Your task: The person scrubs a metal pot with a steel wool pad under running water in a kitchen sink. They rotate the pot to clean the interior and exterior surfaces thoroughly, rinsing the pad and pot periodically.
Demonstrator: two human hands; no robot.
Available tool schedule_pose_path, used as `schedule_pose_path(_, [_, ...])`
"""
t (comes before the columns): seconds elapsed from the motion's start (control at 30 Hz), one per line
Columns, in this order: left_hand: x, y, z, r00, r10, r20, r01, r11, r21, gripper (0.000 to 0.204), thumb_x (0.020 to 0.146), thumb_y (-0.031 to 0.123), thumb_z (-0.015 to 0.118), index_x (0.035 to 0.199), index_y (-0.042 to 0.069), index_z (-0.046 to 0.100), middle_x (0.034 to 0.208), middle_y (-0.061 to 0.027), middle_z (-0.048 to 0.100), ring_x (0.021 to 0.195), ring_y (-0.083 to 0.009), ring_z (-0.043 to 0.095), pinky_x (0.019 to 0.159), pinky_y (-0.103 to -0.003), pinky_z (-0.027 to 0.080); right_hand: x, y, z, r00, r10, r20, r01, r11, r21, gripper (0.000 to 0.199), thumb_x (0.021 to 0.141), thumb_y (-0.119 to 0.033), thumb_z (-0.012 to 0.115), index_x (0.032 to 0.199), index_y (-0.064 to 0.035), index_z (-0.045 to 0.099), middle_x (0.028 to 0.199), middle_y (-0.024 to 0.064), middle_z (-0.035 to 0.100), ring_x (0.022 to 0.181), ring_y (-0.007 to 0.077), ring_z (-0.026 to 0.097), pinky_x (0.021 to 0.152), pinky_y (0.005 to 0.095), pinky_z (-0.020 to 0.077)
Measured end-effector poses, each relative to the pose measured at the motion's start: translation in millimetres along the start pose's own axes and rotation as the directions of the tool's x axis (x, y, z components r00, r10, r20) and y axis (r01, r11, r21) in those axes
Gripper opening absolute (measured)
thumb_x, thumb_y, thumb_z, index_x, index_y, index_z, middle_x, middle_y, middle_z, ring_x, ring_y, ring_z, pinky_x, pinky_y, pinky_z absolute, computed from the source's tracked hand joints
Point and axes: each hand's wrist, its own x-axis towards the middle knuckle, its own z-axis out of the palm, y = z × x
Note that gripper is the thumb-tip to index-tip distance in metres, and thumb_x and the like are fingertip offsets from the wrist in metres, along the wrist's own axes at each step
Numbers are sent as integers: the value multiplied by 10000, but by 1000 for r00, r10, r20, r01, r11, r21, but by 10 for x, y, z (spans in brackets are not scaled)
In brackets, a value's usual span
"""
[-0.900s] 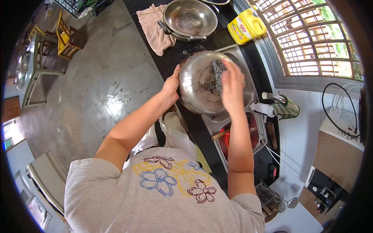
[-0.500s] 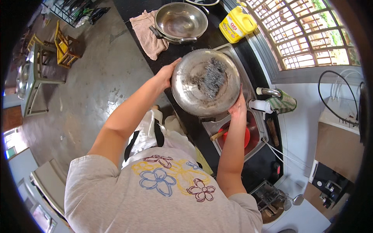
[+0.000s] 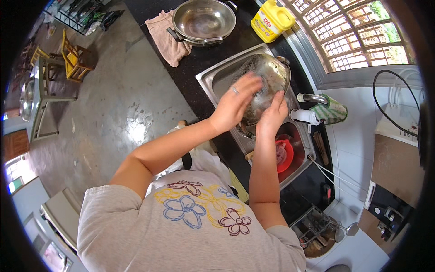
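Note:
A round steel pan (image 3: pixel 274 72) is tipped on its side over the steel sink (image 3: pixel 216 78), its blackened outside turned toward me. My left hand (image 3: pixel 233 103), a ring on one finger, lies against the pan's outer bottom with fingers spread. My right hand (image 3: pixel 272 114) grips the pan's lower rim from below. Whether either hand also holds a scrubber is hidden.
On the black counter behind the sink are a second steel pan (image 3: pixel 204 19), a pinkish cloth (image 3: pixel 164 38) and a yellow bottle (image 3: pixel 272 19). A tap (image 3: pixel 311 98) with a green cloth (image 3: pixel 334 111) is at the right. A red bowl (image 3: pixel 286 156) sits in the near basin.
The pan faced up while my right hand rubbed inside it. It is now turned over and lowered toward the sink, with my left hand moved onto its back and my right at the rim.

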Motion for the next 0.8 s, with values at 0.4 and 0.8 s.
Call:
schedule_pose_path(0.4, [271,-93,-162,988,126,91,-139,978,156,363,841,-36,655,1198,23,624,1277,-165,610,1296,-391,527,1041,-453,471,-174,73,3,972,-154,177,204,925,-320,445,1092,-358,404,966,17,608,827,-9,578,737,85,486,679,268,421])
schedule_pose_path(0.8, [329,-216,-340,957,-289,8,283,944,168,363,951,13,518,1312,-11,537,1364,-239,529,1241,-431,527,1036,-434,446,-308,-26,399,993,105,-51,-100,991,84,406,1089,-375,409,992,-26,593,839,-19,567,740,74,487,651,230,386])
